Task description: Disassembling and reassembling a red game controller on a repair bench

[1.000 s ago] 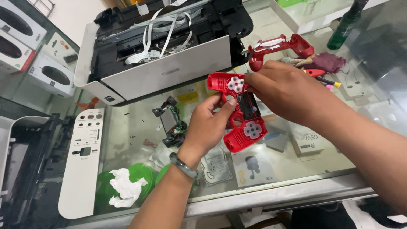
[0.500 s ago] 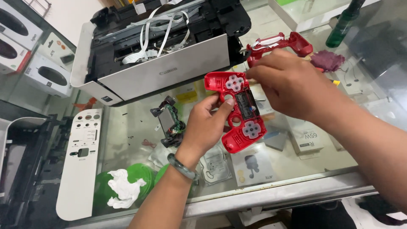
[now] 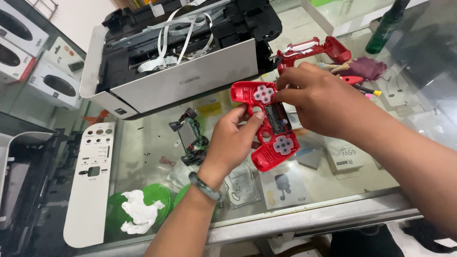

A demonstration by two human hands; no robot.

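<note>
Head view: left hand (image 3: 233,143) grips red shell (image 3: 267,124) from below, steadying it in front of printer (image 3: 176,57); right hand (image 3: 314,97) pinches its upper edge, inner face turned upward for access.

Opened printer (image 3: 181,71); white button panel (image 3: 90,185); green bottle (image 3: 385,28).

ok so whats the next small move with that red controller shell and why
Probably press the part under the right hand down into the red controller shell. The left hand props the shell with its inside facing up, rubber button pads seated, and the right fingertips pinch at its top edge by the middle opening.
</note>
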